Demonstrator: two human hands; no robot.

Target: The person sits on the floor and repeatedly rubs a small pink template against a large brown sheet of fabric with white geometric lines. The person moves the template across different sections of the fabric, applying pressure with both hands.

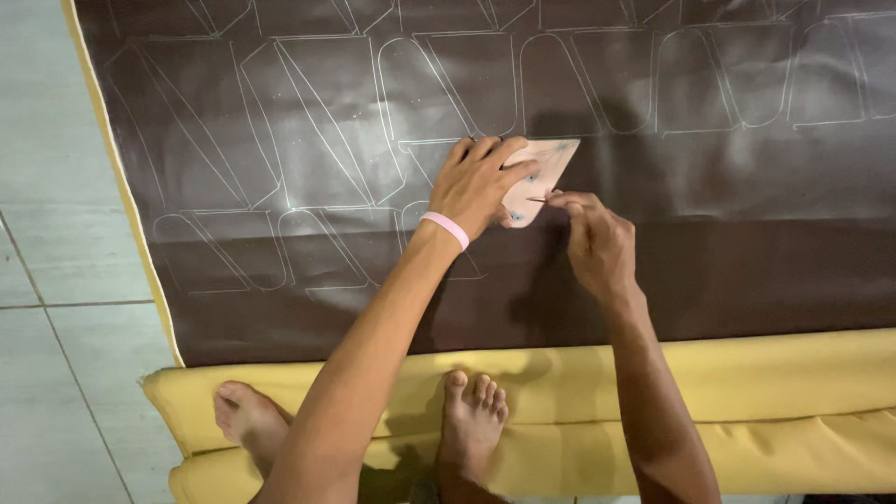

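pale grey floor tiles (42,187) run down the left side, with thin dark grout lines crossing them. spread over most of the floor is a big dark brown sheet (747,233) that looks like faux leather, smooth and a bit shiny, with a soft crease across the middle on the right. its yellow backing (747,392) shows where the near edge is folded over toward the person, and a thin strip of the same yellow runs along the sheet's left edge.

the upper half of the sheet is covered in pale traced outlines (308,121), rows of the same slanted, round-cornered shape packed side by side, and a second row is started below on the left.

left hand (476,187) is pressed flat, fingers spread, on a pinkish card template (546,173) lying on the sheet near the middle. there's a pink wristband (445,229) on that wrist. right hand (597,243) is just beside the template's lower right edge, fingers pinched shut on a thin marking tool (537,199) whose tip sits at the template's edge. too skinny to tell what kind it is.

two bare feet (471,415) rest on the folded yellow part at the bottom.
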